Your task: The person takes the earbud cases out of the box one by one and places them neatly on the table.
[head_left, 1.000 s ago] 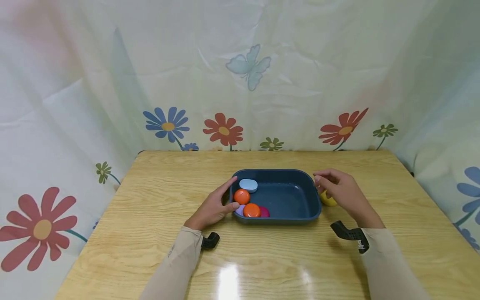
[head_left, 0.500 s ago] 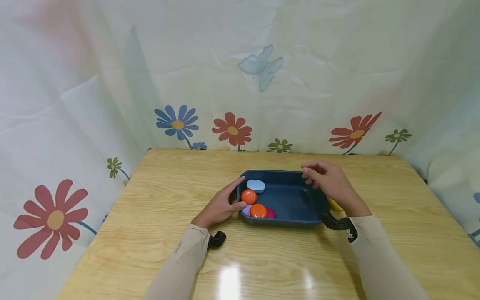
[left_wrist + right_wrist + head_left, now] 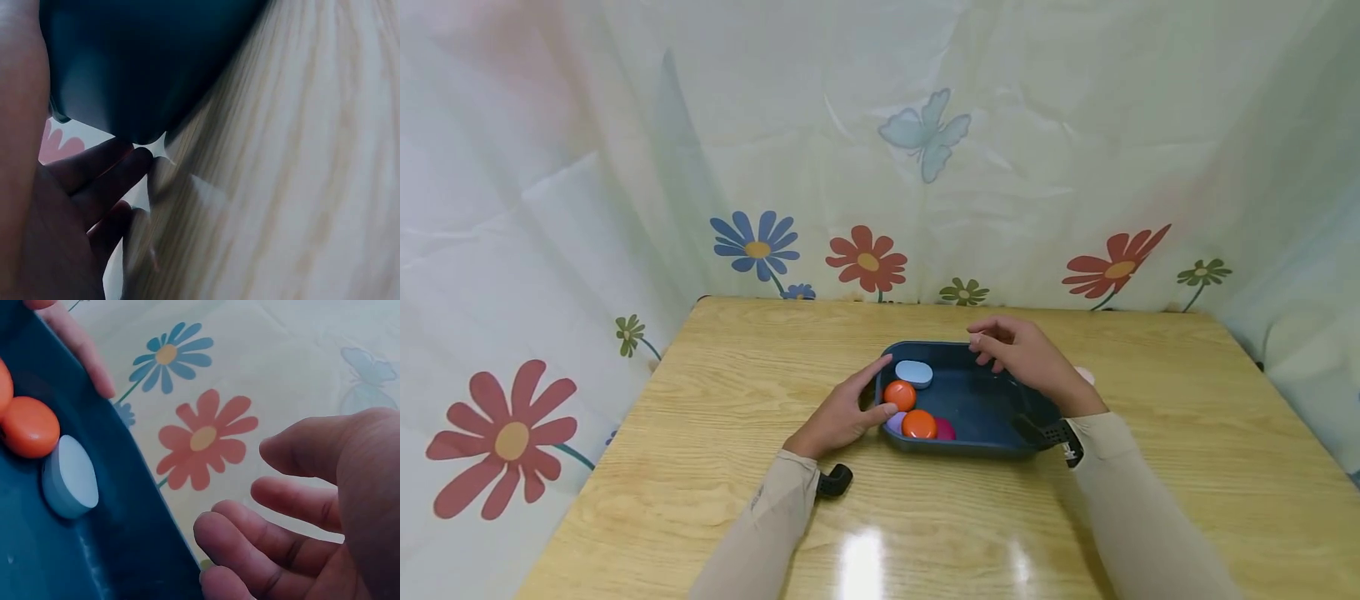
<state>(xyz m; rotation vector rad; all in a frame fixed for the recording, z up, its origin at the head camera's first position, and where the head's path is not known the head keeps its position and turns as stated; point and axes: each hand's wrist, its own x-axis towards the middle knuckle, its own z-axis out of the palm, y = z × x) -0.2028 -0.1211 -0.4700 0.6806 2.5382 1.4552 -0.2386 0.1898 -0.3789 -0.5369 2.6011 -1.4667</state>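
Note:
A dark blue rectangular tray [image 3: 970,450] lies on the wooden table. My left hand [image 3: 838,417] holds its left end, the thumb over the rim and the other fingers along the outer wall. In that end sit a light blue oval box-like piece [image 3: 914,372], two glossy orange round pieces [image 3: 919,425], a lavender piece [image 3: 896,423] and a magenta piece [image 3: 945,429]. Above the tray's right half hovers my right hand [image 3: 1022,354]. Its fingers are loosely bent, and the right wrist view shows nothing between thumb and fingertips.
Just past my right wrist, a pale pink object [image 3: 1085,375] peeks out on the table [image 3: 760,342], mostly covered by the arm. A flower-printed curtain [image 3: 820,150] hangs close behind the table's far edge and along both sides.
My right hand has moved left from the tray's right rim to over its inside. The yellow object is now hidden by the arm and the pale pink one shows. My left hand keeps its hold.

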